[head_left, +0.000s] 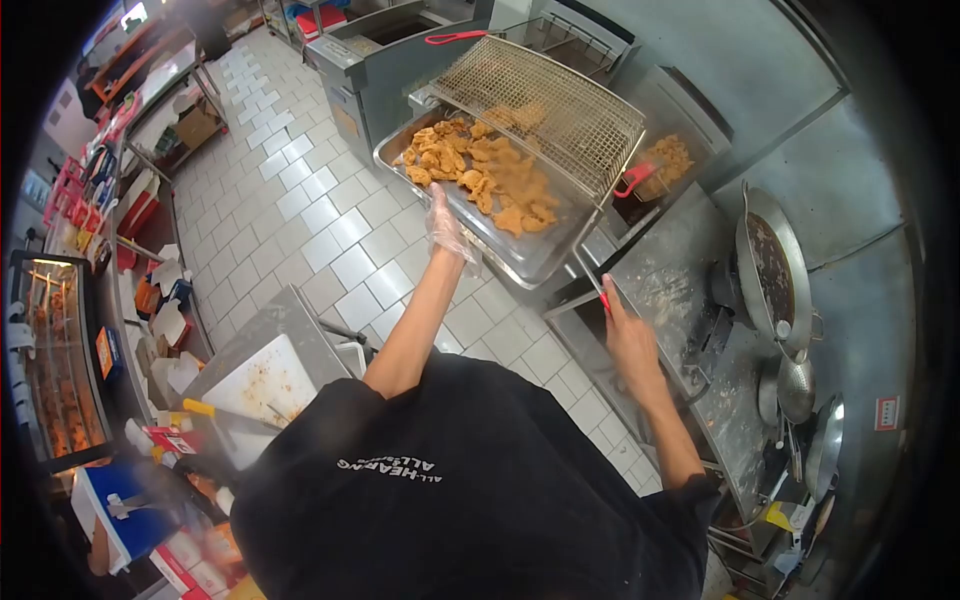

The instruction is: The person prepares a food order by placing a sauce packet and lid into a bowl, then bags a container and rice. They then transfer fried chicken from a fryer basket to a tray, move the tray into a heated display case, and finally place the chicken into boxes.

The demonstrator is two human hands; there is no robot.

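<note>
Left hand (pixel 446 228), in a clear glove, is grasping the rim of the tray (pixel 530 262). Fried pieces (pixel 480 170) are lying in the tray just beyond the grip, and a wire basket (pixel 545 105) is tilting over them. Right hand (pixel 630 340) is clenching a thin red-tipped rod (pixel 592 280), which is sticking out past the fingers toward the tray corner. Wok (pixel 770 270) is sitting off to the right of that grip.

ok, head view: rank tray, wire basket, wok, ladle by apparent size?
1. steel tray and wire basket: about alike, overlapping, so not ranked.
2. wok.
3. ladle, smallest.
</note>
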